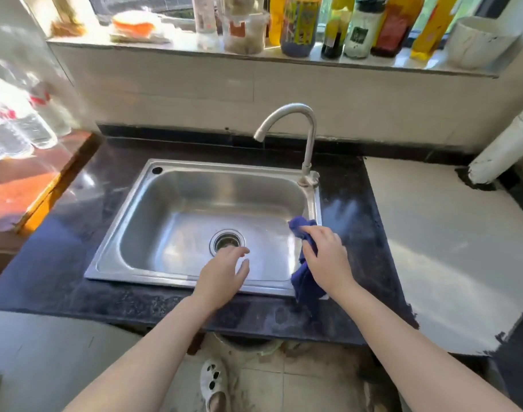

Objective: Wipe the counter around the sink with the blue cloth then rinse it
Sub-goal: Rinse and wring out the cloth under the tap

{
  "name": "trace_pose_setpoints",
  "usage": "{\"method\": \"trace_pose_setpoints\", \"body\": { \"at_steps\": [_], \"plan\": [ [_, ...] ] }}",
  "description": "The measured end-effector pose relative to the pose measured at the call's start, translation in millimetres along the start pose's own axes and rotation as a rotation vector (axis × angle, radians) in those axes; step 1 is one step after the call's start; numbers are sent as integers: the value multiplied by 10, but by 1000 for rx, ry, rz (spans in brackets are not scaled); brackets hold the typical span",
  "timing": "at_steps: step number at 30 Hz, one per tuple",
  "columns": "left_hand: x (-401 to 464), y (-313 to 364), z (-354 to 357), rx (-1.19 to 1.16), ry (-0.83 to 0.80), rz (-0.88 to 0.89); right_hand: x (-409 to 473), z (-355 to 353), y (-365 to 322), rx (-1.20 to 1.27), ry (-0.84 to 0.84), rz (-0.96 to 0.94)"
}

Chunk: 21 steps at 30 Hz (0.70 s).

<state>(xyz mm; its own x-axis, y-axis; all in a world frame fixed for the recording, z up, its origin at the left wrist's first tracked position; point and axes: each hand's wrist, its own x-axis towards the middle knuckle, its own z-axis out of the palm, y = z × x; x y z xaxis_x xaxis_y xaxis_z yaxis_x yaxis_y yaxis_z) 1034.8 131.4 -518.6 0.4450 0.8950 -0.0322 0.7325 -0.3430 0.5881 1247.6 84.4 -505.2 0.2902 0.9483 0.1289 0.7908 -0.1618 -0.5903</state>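
Right hand (325,258) curled round the cloth (306,281), gripping it at the sink's (141,209) right rim. Left hand (223,276) relaxed, fingers loosely spread, holding nothing, over the sink's near rim, just near of the drain (227,241); cannot tell whether touching the steel.

Cloth bunched, long axis running near to far along the sink's right rim: far end poking out beyond the fingers over the basin's right edge, near end trailing past the sink's near right corner onto the dark desk (352,233).

One cloth, one sink, one drain, one tap (309,144) at the sink's far right corner, spout arching left over the basin. Two hands. Row of bottles (358,28) on the sill beyond the sink, too blurred to count.
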Motion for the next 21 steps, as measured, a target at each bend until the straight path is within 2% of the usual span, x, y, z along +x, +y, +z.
{"method": "trace_pose_setpoints", "body": {
  "at_steps": [4, 9, 12, 15, 18, 19, 21],
  "plan": [
    [543, -261, -124, -114, -116, -14, 461, 395, -312, 103, 8, 86],
    [1071, -291, -87, -485, -444, -74, 875, 821, -493, 302, 29, 323],
    [1240, -371, 30, -466, -504, -48, 1059, 953, -438, 450, 9, 491],
    [1378, -477, 203, -417, -510, -48, 1177, 1044, -299, 516, -79, 556],
    [1479, -542, 331, -464, -427, -132, 1290, 1033, -121, 521, -204, 569],
    [1500, -561, 359, -474, -396, -168, 1350, 975, -42, 506, -198, 567],
    [1537, -577, 381, -478, -345, -232, 1476, 755, 119, 413, -45, 538]
  ]
}}
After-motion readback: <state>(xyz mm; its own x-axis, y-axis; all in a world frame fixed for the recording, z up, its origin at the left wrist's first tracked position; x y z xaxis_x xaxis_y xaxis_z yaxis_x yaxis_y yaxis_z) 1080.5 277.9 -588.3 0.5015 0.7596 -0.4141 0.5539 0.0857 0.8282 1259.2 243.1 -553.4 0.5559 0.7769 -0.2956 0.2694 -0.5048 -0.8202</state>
